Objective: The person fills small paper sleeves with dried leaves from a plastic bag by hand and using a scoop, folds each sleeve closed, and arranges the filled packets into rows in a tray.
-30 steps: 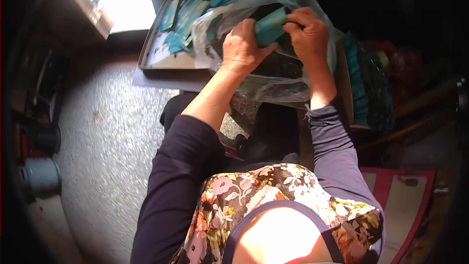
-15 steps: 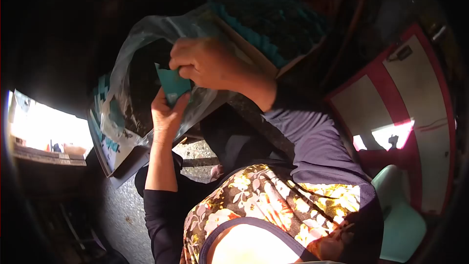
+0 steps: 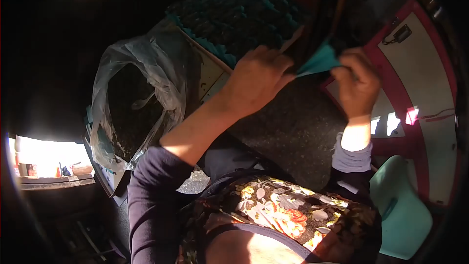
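A small teal paper packet (image 3: 320, 61) is stretched between my two hands, to the right of the box. My left hand (image 3: 256, 80) pinches its lower left corner. My right hand (image 3: 359, 85) is closed on its right edge. Beyond my left hand, a cardboard box (image 3: 215, 57) holds many teal packets (image 3: 239, 14) in dense rows, with dark stuff showing at their tops. To the left stands a clear plastic bag (image 3: 171, 68), its mouth wide around dark loose material (image 3: 129, 83). A pale spoon-like thing (image 3: 141, 102) lies in the bag.
At the right is a white and red panel (image 3: 430, 98) with a dark latch, and below it a mint green plastic seat (image 3: 400, 210). A box edge (image 3: 115, 186) shows under the bag. Bright light enters at the far left above a wooden ledge (image 3: 56, 181).
Both hands have moved right with the teal packet, from over the plastic bag to beside the box. My hands are now farther apart, and the view has shifted.
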`<state>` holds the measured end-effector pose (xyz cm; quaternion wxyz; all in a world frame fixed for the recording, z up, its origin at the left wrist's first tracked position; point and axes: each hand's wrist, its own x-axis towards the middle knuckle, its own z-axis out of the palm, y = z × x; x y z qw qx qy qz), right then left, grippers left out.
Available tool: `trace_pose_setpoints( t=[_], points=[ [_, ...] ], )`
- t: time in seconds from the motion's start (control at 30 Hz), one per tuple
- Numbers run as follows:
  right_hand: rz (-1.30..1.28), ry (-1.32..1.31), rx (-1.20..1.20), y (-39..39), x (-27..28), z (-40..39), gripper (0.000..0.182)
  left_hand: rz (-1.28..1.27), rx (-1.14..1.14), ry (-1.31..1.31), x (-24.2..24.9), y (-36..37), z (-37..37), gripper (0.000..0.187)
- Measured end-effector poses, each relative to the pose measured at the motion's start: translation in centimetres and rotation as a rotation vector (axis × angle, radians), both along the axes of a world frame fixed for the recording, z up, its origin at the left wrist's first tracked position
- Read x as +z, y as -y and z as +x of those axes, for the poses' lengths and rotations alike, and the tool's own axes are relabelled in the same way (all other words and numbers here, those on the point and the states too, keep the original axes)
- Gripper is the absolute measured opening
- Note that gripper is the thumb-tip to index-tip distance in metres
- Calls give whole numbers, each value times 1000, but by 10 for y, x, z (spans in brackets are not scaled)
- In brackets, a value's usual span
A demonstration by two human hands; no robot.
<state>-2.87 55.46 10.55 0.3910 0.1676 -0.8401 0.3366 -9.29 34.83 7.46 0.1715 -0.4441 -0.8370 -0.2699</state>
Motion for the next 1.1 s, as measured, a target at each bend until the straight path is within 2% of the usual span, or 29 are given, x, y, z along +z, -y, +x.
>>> trace_pose_setpoints(
  t=[0.07,0.13,0.23,0.27,0.33,0.57,0.7,0.77,0.9,1.03,1.1],
  points=[
    [-49,28,-73,-25,-4,-6,12,-25,-56,-105,4,-27,-27,37],
    [-85,31,-207,-43,-10,-17,13,-162,-44,-347,5,-51,-52,25],
    [-57,16,-227,-59,-23,-31,12,-277,-28,-471,1,-83,-80,19],
    [-59,17,-227,-63,-29,-34,12,-279,-29,-471,-3,-92,-87,19],
    [-129,32,-199,-68,-36,-42,12,-482,20,-471,-9,-108,-99,19],
    [-115,-38,-129,-78,-33,-67,11,-624,188,-422,-3,-122,-124,23],
    [-81,-113,-132,-79,-30,-92,10,-481,165,-317,-5,-113,-144,23],
    [-102,-184,-56,-78,-33,-105,9,-412,81,-268,-4,-107,-153,24],
    [5,-229,-25,-70,-30,-121,12,-403,78,-233,-1,-104,-157,26],
    [40,-218,10,-68,-32,-134,13,-398,88,-213,1,-103,-158,25],
    [33,-69,76,-67,-31,-137,11,-426,97,-218,2,-101,-160,22]
  ],
)
